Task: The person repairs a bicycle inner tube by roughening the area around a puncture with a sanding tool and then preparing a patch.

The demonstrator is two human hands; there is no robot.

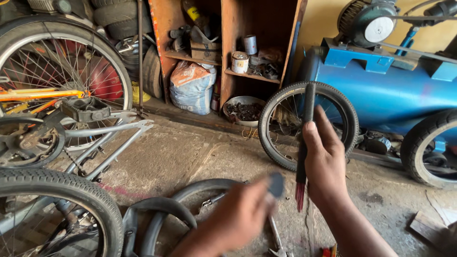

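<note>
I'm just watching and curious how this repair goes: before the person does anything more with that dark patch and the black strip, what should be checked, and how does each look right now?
1. Right hand has a firm hold on the black strip: ok, fingers wrap it, upright.
2. Left hand holds the dark round patch: ok, pinched at the fingertips, though blurred.
3. Patch and strip are touching: cannot tell; they are close.
4. Inner tube within reach: ok, on the floor below the hands.
5. Pliers at hand: ok, on the floor beside the tube.
</note>
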